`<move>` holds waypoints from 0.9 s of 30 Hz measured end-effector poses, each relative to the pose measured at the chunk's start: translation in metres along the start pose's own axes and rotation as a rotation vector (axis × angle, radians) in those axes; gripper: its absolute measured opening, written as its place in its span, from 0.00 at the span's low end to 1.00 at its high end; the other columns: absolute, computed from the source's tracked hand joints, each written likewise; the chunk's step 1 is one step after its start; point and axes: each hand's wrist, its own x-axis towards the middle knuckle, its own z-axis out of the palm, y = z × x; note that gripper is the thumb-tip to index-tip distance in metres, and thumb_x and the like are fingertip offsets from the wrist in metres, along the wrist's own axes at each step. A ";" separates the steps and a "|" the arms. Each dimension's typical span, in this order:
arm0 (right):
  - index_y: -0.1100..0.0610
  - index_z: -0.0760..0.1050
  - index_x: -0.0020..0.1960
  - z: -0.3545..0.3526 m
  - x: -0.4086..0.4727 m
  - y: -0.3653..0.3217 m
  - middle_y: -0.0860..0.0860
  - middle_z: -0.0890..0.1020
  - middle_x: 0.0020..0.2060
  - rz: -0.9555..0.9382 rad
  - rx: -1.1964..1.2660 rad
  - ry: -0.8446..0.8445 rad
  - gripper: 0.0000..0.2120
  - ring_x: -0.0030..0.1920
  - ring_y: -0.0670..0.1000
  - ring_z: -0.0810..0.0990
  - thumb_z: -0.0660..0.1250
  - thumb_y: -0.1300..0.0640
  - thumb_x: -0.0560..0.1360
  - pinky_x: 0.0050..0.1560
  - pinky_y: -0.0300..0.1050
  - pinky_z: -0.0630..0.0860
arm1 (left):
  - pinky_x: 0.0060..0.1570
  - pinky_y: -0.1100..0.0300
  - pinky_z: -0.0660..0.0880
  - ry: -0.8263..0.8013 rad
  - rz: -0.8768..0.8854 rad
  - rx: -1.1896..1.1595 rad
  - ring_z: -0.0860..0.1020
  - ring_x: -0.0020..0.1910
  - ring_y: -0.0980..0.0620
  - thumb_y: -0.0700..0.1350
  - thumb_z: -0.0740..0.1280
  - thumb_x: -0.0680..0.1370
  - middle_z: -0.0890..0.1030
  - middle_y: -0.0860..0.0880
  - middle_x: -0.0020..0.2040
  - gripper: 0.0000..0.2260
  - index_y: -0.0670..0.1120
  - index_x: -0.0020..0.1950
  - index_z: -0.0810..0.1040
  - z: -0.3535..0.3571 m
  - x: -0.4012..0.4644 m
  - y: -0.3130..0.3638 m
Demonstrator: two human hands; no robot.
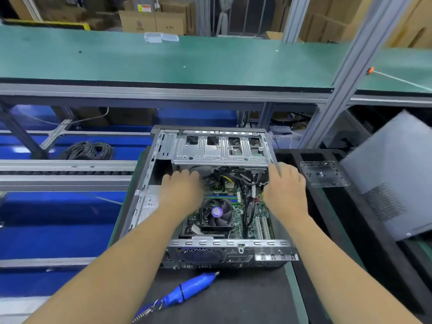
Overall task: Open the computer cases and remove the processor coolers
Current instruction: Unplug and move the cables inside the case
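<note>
Inside, the black square processor cooler with its purple-labelled fan (217,215) sits flat on the green motherboard (256,210), in the near half of the opened grey steel computer case (230,250), which lies on its side on the dark mat of the worktop (247,298) near the front edge. The cooler lies just on the near side of both hands, a little toward the person. The left hand (181,189) is the closer one, its wrist right beside the fan's far-left corner; the right hand (284,190) is farther off, over by the case's right wall. Both hands reach beyond the cooler to the silver perforated drive cage (221,148) that spans the far end of the case, its long axis running left to right. Fingers of each hand curl at the cage's near lower edge, but they are hidden there, so whether the grip has closed on it cannot be told. Judging by this, the cage looks set to be lifted or swung clear before the cooler is tackled.

Black and yellow cables (230,180) crowd the case between the hands. A blue electric screwdriver (190,288) lies on the mat in front of the case, and the removed grey side panel (392,174) leans at the right.
</note>
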 end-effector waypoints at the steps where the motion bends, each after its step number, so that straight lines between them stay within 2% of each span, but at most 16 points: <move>1: 0.63 0.79 0.54 -0.001 0.000 -0.004 0.57 0.80 0.48 -0.113 0.012 0.065 0.10 0.49 0.60 0.77 0.67 0.64 0.73 0.47 0.54 0.76 | 0.53 0.49 0.68 0.008 0.074 0.028 0.75 0.54 0.44 0.49 0.58 0.78 0.77 0.48 0.54 0.11 0.48 0.58 0.72 0.001 0.002 0.007; 2: 0.62 0.79 0.46 -0.002 0.000 -0.008 0.55 0.79 0.43 -0.165 0.085 0.050 0.03 0.45 0.58 0.77 0.67 0.64 0.74 0.42 0.52 0.75 | 0.51 0.49 0.68 0.011 0.141 0.033 0.75 0.54 0.45 0.49 0.58 0.78 0.76 0.48 0.54 0.11 0.48 0.58 0.72 0.002 0.002 0.016; 4: 0.58 0.72 0.42 0.003 -0.004 -0.021 0.51 0.75 0.40 -0.049 0.243 -0.116 0.07 0.41 0.55 0.77 0.61 0.61 0.78 0.37 0.46 0.71 | 0.50 0.50 0.69 -0.012 0.228 -0.010 0.75 0.54 0.45 0.49 0.58 0.78 0.77 0.48 0.54 0.11 0.48 0.57 0.73 0.008 -0.001 0.036; 8: 0.59 0.72 0.48 0.023 -0.016 -0.043 0.54 0.79 0.44 0.205 0.321 -0.291 0.05 0.41 0.55 0.78 0.60 0.57 0.78 0.35 0.44 0.70 | 0.55 0.47 0.70 -0.221 0.282 -0.107 0.75 0.58 0.43 0.52 0.59 0.79 0.78 0.46 0.57 0.12 0.48 0.58 0.72 0.025 -0.006 0.062; 11: 0.59 0.73 0.47 0.031 -0.016 -0.041 0.54 0.80 0.43 0.231 0.171 -0.632 0.06 0.43 0.55 0.82 0.61 0.56 0.78 0.34 0.42 0.73 | 0.60 0.47 0.70 -0.298 0.290 -0.167 0.75 0.61 0.43 0.52 0.61 0.78 0.79 0.47 0.61 0.15 0.50 0.64 0.72 0.031 -0.001 0.051; 13: 0.61 0.73 0.53 0.036 -0.009 -0.035 0.53 0.79 0.41 0.267 0.218 -0.803 0.07 0.40 0.52 0.81 0.61 0.58 0.79 0.30 0.40 0.71 | 0.61 0.46 0.71 -0.347 0.247 -0.243 0.74 0.63 0.43 0.53 0.62 0.79 0.77 0.47 0.65 0.19 0.51 0.68 0.71 0.036 0.001 0.042; 14: 0.62 0.72 0.55 0.039 -0.003 -0.033 0.53 0.78 0.40 0.306 0.322 -0.801 0.08 0.36 0.51 0.78 0.61 0.58 0.79 0.29 0.40 0.70 | 0.62 0.46 0.71 -0.380 0.218 -0.264 0.73 0.65 0.43 0.54 0.62 0.79 0.76 0.47 0.67 0.20 0.51 0.71 0.70 0.039 0.002 0.039; 16: 0.62 0.71 0.51 0.041 0.009 -0.031 0.54 0.76 0.40 0.369 0.599 -0.761 0.05 0.34 0.50 0.73 0.61 0.60 0.79 0.32 0.42 0.70 | 0.65 0.45 0.69 -0.414 0.188 -0.277 0.71 0.66 0.42 0.54 0.61 0.80 0.74 0.46 0.68 0.21 0.51 0.72 0.68 0.043 0.003 0.039; 18: 0.61 0.72 0.48 0.037 0.015 -0.031 0.54 0.76 0.48 0.438 0.878 -0.771 0.03 0.42 0.51 0.76 0.60 0.65 0.77 0.36 0.45 0.76 | 0.67 0.44 0.66 -0.396 0.195 -0.285 0.69 0.68 0.43 0.54 0.61 0.80 0.73 0.47 0.69 0.21 0.51 0.72 0.68 0.044 0.005 0.041; 20: 0.63 0.74 0.51 0.038 0.014 -0.031 0.56 0.79 0.56 0.523 1.069 -0.796 0.07 0.50 0.54 0.80 0.59 0.69 0.77 0.42 0.49 0.83 | 0.68 0.42 0.64 -0.398 0.234 -0.323 0.67 0.70 0.43 0.56 0.62 0.78 0.71 0.48 0.72 0.24 0.53 0.74 0.66 0.043 0.005 0.045; 21: 0.63 0.75 0.52 0.039 0.011 -0.032 0.59 0.80 0.55 0.530 1.045 -0.780 0.09 0.49 0.56 0.82 0.58 0.70 0.77 0.44 0.52 0.84 | 0.69 0.41 0.62 -0.416 0.255 -0.349 0.65 0.72 0.44 0.59 0.63 0.78 0.70 0.48 0.73 0.27 0.55 0.75 0.65 0.042 0.005 0.047; 22: 0.63 0.75 0.52 0.041 0.010 -0.032 0.61 0.81 0.52 0.492 0.902 -0.741 0.09 0.46 0.58 0.82 0.58 0.70 0.78 0.46 0.53 0.84 | 0.70 0.39 0.60 -0.441 0.272 -0.368 0.64 0.73 0.45 0.62 0.63 0.77 0.68 0.49 0.74 0.28 0.56 0.76 0.63 0.042 0.004 0.049; 24: 0.63 0.75 0.52 0.042 0.011 -0.033 0.60 0.81 0.50 0.372 0.481 -0.681 0.05 0.45 0.58 0.81 0.61 0.67 0.78 0.47 0.50 0.81 | 0.71 0.36 0.56 -0.478 0.300 -0.339 0.61 0.75 0.46 0.64 0.63 0.76 0.67 0.50 0.75 0.29 0.59 0.76 0.63 0.042 0.004 0.052; 26: 0.63 0.73 0.60 0.045 0.016 -0.031 0.59 0.80 0.56 0.347 0.250 -0.667 0.11 0.52 0.58 0.82 0.63 0.66 0.78 0.48 0.48 0.78 | 0.71 0.37 0.55 -0.469 0.298 -0.306 0.61 0.75 0.44 0.64 0.64 0.77 0.67 0.50 0.75 0.29 0.59 0.76 0.62 0.043 0.004 0.052; 27: 0.63 0.70 0.64 0.050 0.018 -0.029 0.59 0.80 0.58 0.346 0.220 -0.654 0.15 0.56 0.58 0.81 0.62 0.66 0.79 0.49 0.47 0.78 | 0.71 0.38 0.55 -0.465 0.279 -0.318 0.61 0.75 0.44 0.63 0.64 0.77 0.66 0.50 0.75 0.30 0.59 0.77 0.61 0.044 0.005 0.051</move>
